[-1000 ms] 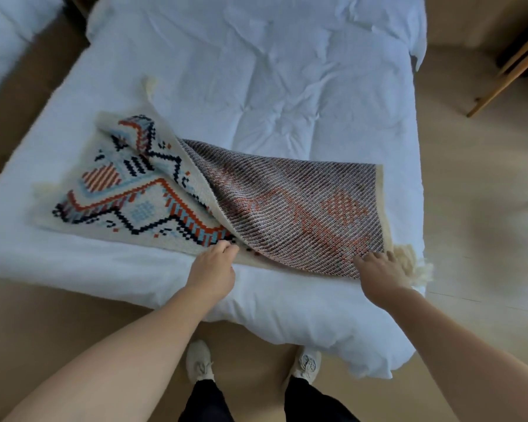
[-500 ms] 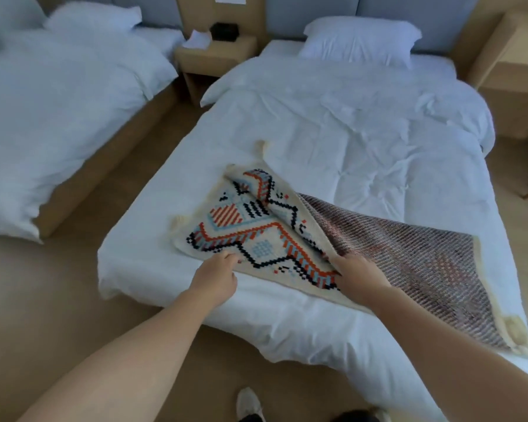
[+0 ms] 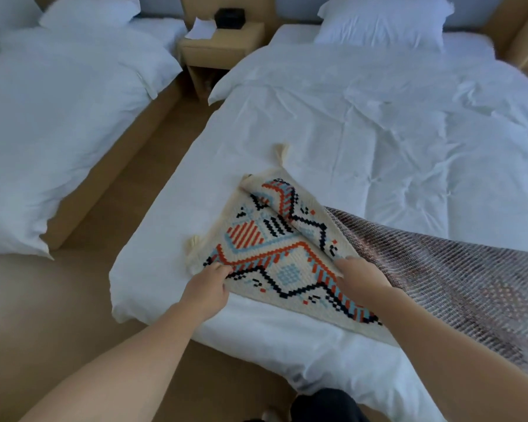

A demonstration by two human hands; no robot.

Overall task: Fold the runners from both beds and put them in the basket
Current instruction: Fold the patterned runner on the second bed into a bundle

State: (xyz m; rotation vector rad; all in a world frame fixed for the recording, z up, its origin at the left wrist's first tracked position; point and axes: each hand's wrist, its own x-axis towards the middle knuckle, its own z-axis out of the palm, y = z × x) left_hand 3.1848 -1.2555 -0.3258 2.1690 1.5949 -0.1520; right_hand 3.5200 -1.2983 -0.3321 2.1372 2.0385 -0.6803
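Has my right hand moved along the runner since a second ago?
Yes. The right hand has gone left along the runner, from its tasselled right corner to the fold line beside the patterned part, nearer the left hand at the near edge.

Coarse woven cloth runner (image 3: 287, 257) with matt ribbed underside, smooth creased white cotton-like duvet (image 3: 378, 123), matt wood-look nightstand (image 3: 223, 47)

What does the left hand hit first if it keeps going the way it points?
The left hand points up and right across the runner, whose near edge it already pinches. First in line, probably the runner's folded-over flap, though depth is unclear.
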